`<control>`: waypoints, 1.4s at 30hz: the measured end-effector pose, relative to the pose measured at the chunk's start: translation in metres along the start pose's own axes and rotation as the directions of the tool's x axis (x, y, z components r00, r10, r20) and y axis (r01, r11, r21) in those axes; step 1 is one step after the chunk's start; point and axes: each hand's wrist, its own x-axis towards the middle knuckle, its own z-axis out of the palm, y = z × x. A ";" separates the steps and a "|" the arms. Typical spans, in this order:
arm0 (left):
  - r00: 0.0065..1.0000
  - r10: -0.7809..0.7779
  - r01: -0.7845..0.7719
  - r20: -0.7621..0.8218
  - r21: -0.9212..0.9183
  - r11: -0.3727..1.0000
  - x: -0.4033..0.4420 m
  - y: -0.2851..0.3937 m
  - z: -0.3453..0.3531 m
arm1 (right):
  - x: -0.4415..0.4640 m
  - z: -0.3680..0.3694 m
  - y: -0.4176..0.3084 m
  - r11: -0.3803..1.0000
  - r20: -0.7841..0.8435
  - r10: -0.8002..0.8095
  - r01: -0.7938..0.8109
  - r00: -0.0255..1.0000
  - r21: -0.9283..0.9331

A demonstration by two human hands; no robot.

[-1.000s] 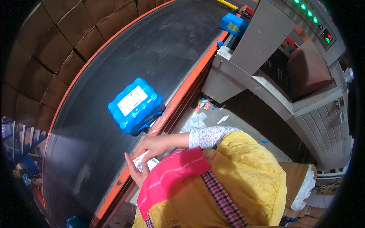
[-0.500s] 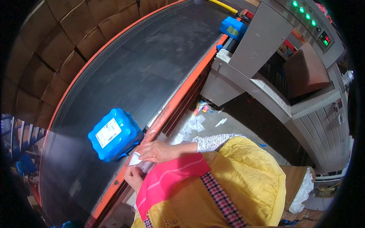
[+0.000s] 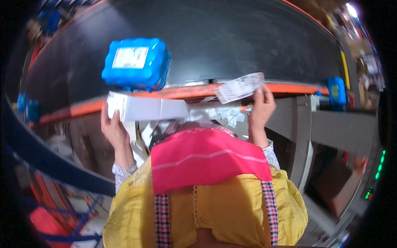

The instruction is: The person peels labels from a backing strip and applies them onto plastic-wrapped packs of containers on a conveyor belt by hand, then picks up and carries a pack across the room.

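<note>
My left hand (image 3: 114,130) pinches the left end of a long folded strip of white labels (image 3: 155,108), which stretches to the right in front of my chest. Between the thumb and fingers of my right hand (image 3: 261,105) is a single printed label (image 3: 240,87), held up over the belt's near edge. A blue wrapped pack (image 3: 136,64) with a white printed label on top rests on the black conveyor belt (image 3: 231,45), beyond my left hand.
An orange rail (image 3: 289,89) runs along the belt's near side. Another blue pack (image 3: 336,90) is at the right end, near a grey machine frame (image 3: 343,128). Scraps of white paper (image 3: 232,116) lie on the floor below. A curved dark blue bar crosses the lower left.
The view has turned, so the belt now lies across the top. My hands, close together before, are wide apart, with the label strip in the left and one label in the right.
</note>
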 end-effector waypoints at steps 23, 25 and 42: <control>0.916 0.400 -0.402 0.041 0.130 0.906 -0.093 0.030 0.057 | 0.065 -0.011 0.054 0.972 0.355 0.034 -0.113 0.934 0.207; 0.915 0.354 -0.388 0.193 0.184 0.903 -0.091 0.010 0.069 | 0.064 -0.006 0.051 0.975 0.333 0.057 -0.125 0.941 0.185; 0.818 -0.355 0.495 0.453 -0.238 0.836 0.026 -0.140 0.111 | 0.073 -0.036 0.121 0.998 -0.082 0.057 -0.060 0.995 -0.032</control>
